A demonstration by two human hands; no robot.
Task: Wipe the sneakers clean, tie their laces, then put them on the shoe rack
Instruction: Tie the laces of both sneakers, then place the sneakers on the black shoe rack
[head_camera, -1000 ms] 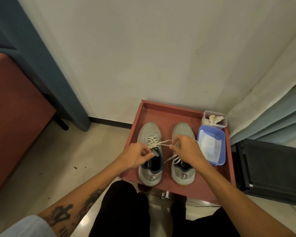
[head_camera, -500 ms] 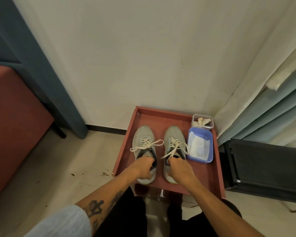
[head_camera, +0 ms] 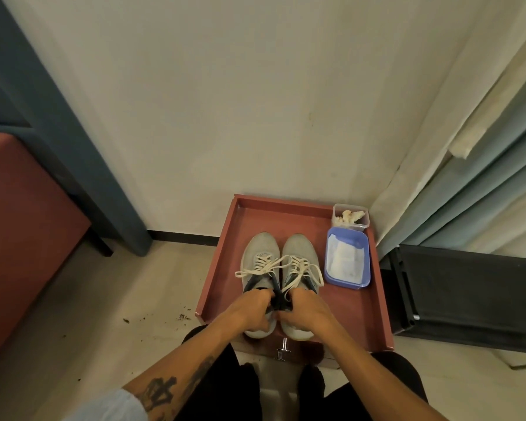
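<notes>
**While left hand (head_camera: 251,309) and right hand (head_camera: 305,309) each clasp a heel, the pair stands side by side**

Because the wide lens looks steeply down, the rust-red metal table (head_camera: 286,212) with its raised rim sits low in the frame's centre. Two shoes stand on it just beside each other, toes toward the top of the frame. They are the left grey mesh sneaker (head_camera: 260,253) and the right grey mesh sneaker (head_camera: 298,250), both with pale, smooth rubber soles and dark collars. Their flat cream laces (head_camera: 268,267) splay out in loose loops; how firm the knots are cannot be made out. Curled fingers (head_camera: 263,296) of the left hand grip the left sneaker's heel collar. The right hand's fingers grip the right one's likewise, and both heel openings are hidden.

Along the table's right side are two containers. One is a rounded blue plastic tub (head_camera: 364,268) holding one folded white wipe (head_camera: 345,259). Above it in the frame is a small clear plastic box (head_camera: 364,218) with crumpled whitish tissue (head_camera: 349,214).

Just right of the table, a black flat-shelved shoe rack (head_camera: 468,287) is cut off by the frame edge.
</notes>
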